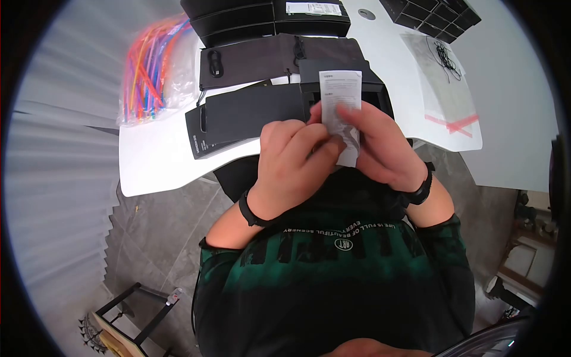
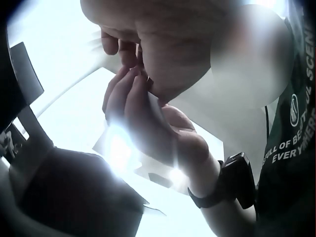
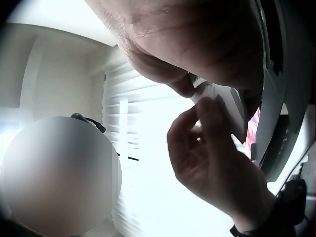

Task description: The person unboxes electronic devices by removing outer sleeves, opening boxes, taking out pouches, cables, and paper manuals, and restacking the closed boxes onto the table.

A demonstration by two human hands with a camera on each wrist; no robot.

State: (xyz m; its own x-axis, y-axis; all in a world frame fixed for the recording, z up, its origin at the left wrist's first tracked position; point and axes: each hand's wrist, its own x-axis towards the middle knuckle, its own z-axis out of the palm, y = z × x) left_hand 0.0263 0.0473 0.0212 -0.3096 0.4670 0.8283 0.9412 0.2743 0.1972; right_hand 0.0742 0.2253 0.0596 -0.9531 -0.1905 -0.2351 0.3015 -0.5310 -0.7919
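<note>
A folded white printed leaflet is held up in front of the chest, over the near edge of the desk. My right hand grips its right side, thumb across the printed face and fingers behind. At the lower left part, my left hand pinches the paper between curled fingers and thumb. The right wrist view shows the leaflet between both hands, the left fingertips right at its edge. Behind the leaflet, an open black box is partly hidden. Left of it lies a flat black panel on a printed black box.
Black pouches with a coiled cable lie behind the boxes. Stacked black boxes stand at the back. A bag of coloured strips is at the left, and a clear bag with black cords at the right.
</note>
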